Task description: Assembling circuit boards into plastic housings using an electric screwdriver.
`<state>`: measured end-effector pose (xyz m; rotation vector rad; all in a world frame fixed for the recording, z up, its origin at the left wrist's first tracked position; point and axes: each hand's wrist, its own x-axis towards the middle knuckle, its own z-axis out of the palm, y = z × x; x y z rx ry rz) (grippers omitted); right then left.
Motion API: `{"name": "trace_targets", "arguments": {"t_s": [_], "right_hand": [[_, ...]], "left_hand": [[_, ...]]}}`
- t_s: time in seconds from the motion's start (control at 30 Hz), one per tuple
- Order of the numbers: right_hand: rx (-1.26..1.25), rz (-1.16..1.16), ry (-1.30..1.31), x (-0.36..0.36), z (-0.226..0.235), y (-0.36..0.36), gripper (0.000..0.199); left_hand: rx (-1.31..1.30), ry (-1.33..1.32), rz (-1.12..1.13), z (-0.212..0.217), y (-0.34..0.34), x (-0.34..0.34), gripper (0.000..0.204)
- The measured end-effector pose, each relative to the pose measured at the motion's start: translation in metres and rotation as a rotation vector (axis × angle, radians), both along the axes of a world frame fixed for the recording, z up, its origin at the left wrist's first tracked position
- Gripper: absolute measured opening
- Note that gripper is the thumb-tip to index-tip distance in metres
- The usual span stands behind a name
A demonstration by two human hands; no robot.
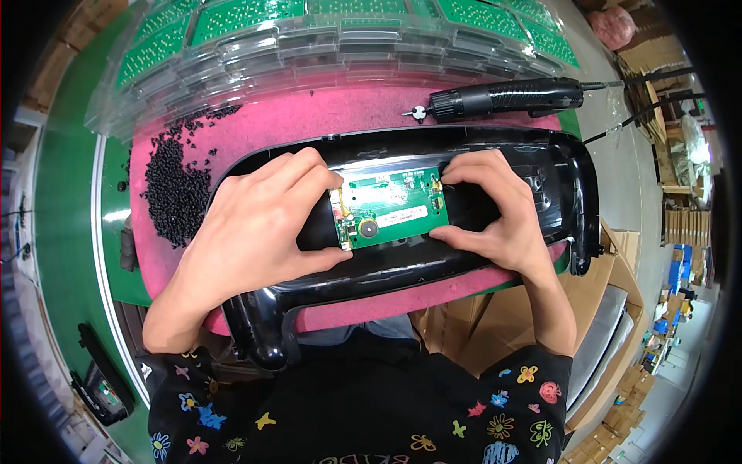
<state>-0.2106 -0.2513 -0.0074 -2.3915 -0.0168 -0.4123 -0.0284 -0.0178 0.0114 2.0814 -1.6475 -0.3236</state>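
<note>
A green circuit board (398,205) with a round buzzer-like part and a white label sits over the middle of a glossy black plastic housing (371,271). My left hand (267,216) grips the board's left end, thumb at the lower corner and fingers at the upper one. At the right end, my right hand (498,209) holds the board between thumb and curled fingers. Whether the board rests on the housing or is held just above it, I cannot tell. The housing lies on a pink mat (255,127).
A black electric screwdriver (502,99) lies behind the housing, its cable running right. Many small black screws (176,185) are heaped at the left. Clear plastic trays (325,54) holding green boards stand at the back. A cardboard box (595,309) is at the right, near my forearm.
</note>
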Motion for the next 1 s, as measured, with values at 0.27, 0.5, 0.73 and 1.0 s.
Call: {"name": "trace_targets", "arguments": {"t_s": [0.27, 0.5, 0.73, 1.0], "right_hand": [[-0.009, -0.014, 0.056, 0.002, 0.002, 0.003, 0.052], [-0.013, -0.021, 0.068, 0.003, 0.001, 0.006, 0.052], [-0.020, -0.028, 0.081, 0.006, -0.001, 0.006, 0.051], [-0.036, -0.047, 0.115, 0.008, 0.003, 0.011, 0.054]], "left_hand": [[0.052, 0.001, -0.008, 0.000, 0.001, 0.004, 0.057], [0.072, 0.003, -0.015, -0.001, 0.003, 0.006, 0.058], [0.057, 0.000, -0.012, -0.006, 0.003, 0.008, 0.059], [0.030, -0.001, -0.032, -0.007, 0.008, 0.011, 0.058]]}}
